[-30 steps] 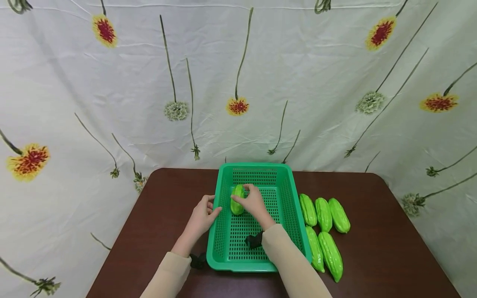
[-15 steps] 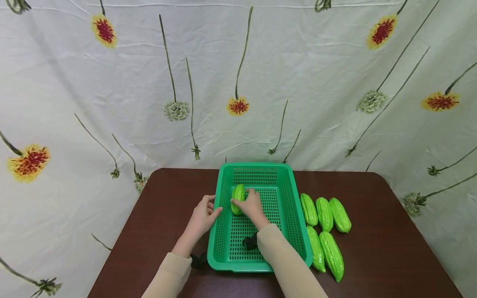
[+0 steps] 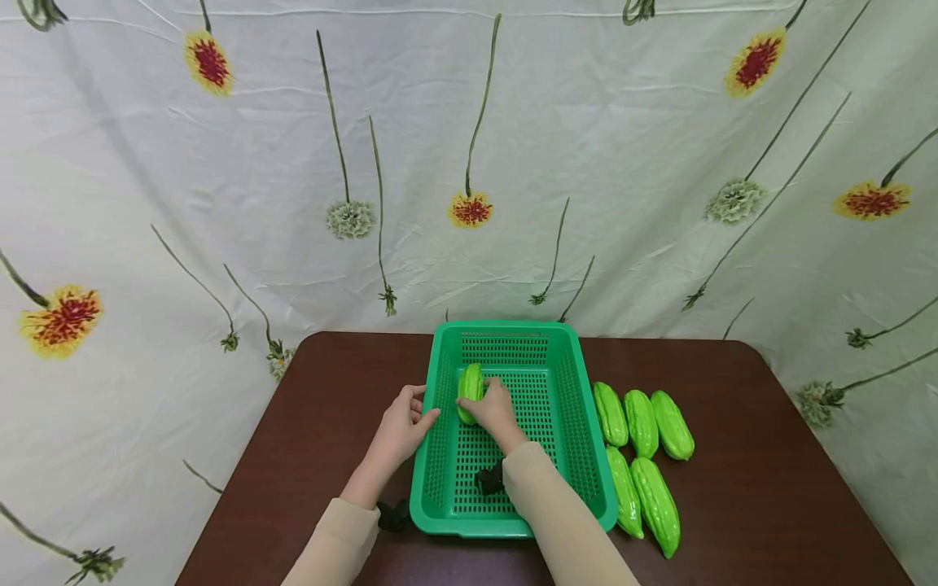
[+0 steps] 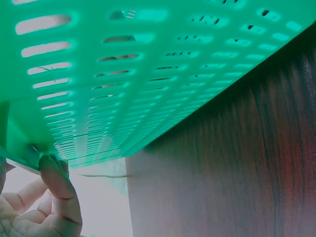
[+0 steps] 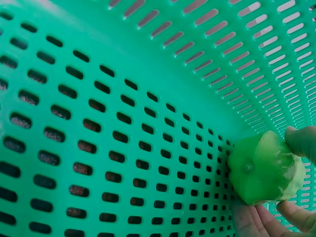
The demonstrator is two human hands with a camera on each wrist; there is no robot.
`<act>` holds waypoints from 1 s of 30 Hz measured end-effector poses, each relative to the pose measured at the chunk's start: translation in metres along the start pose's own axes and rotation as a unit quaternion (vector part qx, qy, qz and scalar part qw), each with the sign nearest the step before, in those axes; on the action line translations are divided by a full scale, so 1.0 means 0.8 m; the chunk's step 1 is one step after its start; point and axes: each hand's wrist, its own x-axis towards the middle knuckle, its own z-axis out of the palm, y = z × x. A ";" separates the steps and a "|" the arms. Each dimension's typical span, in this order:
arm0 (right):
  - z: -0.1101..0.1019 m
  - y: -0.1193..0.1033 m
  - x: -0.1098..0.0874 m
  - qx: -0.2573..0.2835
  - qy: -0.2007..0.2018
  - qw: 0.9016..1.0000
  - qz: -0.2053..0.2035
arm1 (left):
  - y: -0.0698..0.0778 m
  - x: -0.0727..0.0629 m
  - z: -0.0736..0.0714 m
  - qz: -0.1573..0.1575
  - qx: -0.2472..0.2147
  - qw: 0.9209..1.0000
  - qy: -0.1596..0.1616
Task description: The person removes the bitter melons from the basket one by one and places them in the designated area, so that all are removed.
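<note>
A green plastic basket (image 3: 513, 521) with slotted walls stands on the dark wooden table. Inside it, towards the far left, lies a bright green, ridged bitter melon (image 3: 471, 384). My right hand (image 3: 496, 411) holds this melon, its thumb over the near part and the fingers along the right side; the right wrist view shows the bitter melon (image 5: 264, 170) low on the basket floor, between thumb and fingers. At the basket's left side, my left hand (image 3: 399, 425) grips the rim, and a curled finger (image 4: 61, 187) is at the edge in the left wrist view.
Several more bitter melons (image 3: 641, 423) lie on the table (image 3: 762, 472) just right of the basket, in two rows. Behind the table hangs a white flowered cloth (image 3: 410, 268). A black wrist camera (image 3: 489, 478) on the right arm hangs over the basket floor.
My right hand has shifted slightly towards me, and its fingers have slid from the melon's far end down along its right side. The left hand stays at the rim.
</note>
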 end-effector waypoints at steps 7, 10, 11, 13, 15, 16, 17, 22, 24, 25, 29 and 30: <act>-0.003 -0.002 0.000 0.008 0.000 1.000 0.011 | 0.002 0.001 0.001 0.004 0.002 1.000 0.001; -0.004 -0.001 -0.001 0.011 -0.003 1.000 0.015 | 0.002 0.001 0.002 0.002 -0.001 1.000 -0.001; -0.005 -0.001 -0.001 0.013 -0.004 1.000 0.015 | 0.002 0.001 0.002 0.002 -0.001 1.000 -0.001; -0.005 -0.001 -0.001 0.016 -0.005 1.000 0.015 | 0.002 0.000 0.002 0.002 -0.002 1.000 -0.001; -0.006 -0.001 -0.001 0.022 -0.005 1.000 0.015 | 0.001 0.000 0.002 0.003 -0.002 1.000 -0.001; -0.007 -0.001 -0.001 0.025 -0.004 1.000 0.015 | 0.001 0.000 0.002 0.004 -0.002 1.000 -0.001; -0.007 -0.001 0.000 0.027 -0.002 1.000 0.015 | 0.001 0.000 0.002 0.004 -0.003 1.000 -0.001; -0.012 -0.006 0.000 0.041 0.006 0.999 0.017 | 0.000 -0.001 0.001 0.005 -0.002 1.000 0.000; -0.014 -0.009 0.001 0.050 0.013 0.999 0.015 | 0.000 -0.001 0.001 0.006 -0.001 1.000 0.001; -0.015 -0.010 0.001 0.054 0.017 0.998 0.011 | 0.000 -0.001 0.000 0.007 -0.001 1.000 0.001; -0.020 -0.015 0.000 0.062 0.022 0.998 0.008 | -0.001 0.000 0.000 0.008 -0.002 1.000 0.002; -0.022 -0.016 0.000 0.063 0.021 0.998 0.008 | -0.002 0.000 0.000 0.008 -0.001 1.000 0.001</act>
